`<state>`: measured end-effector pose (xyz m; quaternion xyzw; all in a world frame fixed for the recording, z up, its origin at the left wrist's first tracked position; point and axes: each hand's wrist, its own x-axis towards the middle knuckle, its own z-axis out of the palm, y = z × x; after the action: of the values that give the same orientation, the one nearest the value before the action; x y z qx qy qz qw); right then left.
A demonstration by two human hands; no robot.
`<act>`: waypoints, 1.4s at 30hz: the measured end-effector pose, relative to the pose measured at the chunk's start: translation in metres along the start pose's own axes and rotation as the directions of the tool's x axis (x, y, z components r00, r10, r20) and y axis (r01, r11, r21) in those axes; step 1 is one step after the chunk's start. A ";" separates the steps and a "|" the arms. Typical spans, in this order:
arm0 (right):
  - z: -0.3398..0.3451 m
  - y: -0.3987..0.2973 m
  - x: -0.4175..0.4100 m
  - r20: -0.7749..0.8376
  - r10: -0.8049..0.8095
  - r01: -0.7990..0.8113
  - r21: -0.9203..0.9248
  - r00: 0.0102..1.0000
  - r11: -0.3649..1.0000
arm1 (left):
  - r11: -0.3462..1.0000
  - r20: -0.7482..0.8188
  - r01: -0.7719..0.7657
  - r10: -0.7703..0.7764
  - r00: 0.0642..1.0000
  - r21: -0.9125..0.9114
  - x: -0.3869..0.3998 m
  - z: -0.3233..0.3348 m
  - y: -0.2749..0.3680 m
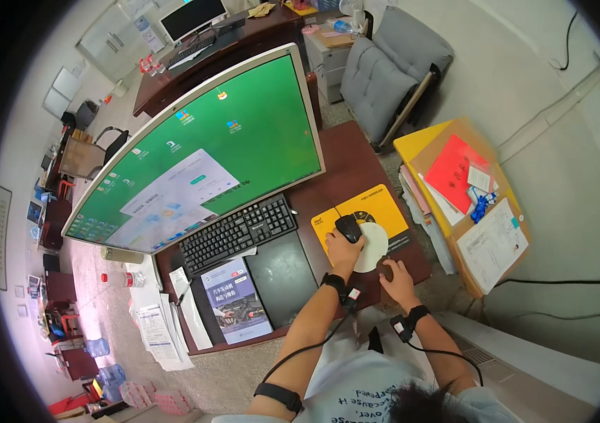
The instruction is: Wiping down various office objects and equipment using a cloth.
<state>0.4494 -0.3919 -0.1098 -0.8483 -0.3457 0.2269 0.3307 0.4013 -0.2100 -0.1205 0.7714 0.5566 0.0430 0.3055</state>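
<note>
My left hand is closed around a black computer mouse on a yellow mouse pad. Beside the mouse, a round pale disc lies over the pad's lower part. My right hand rests at the desk's near edge with bent fingers. A brown patch shows between its thumb and fingers, and I cannot tell whether it is a small object or the desk. A black keyboard lies left of the mouse pad, below a large lit monitor with a green desktop and an opened window.
A purple-and-white book, loose papers and a plastic bottle occupy the left side of the dark red desk. To the right, a box bears a red booklet and a blue cord bundle. Behind stands a grey cushioned chair.
</note>
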 end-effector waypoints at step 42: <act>0.049 -0.095 0.058 -0.220 -0.145 0.208 0.300 0.965 0.931 | 0.230 0.571 0.539 0.103 0.815 -0.810 -0.004 -0.071 -0.055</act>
<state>0.4162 -0.2775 -0.0839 -0.7665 -0.3456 0.1656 0.5154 0.3246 -0.1729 -0.0903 0.3140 0.4173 0.1166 0.8448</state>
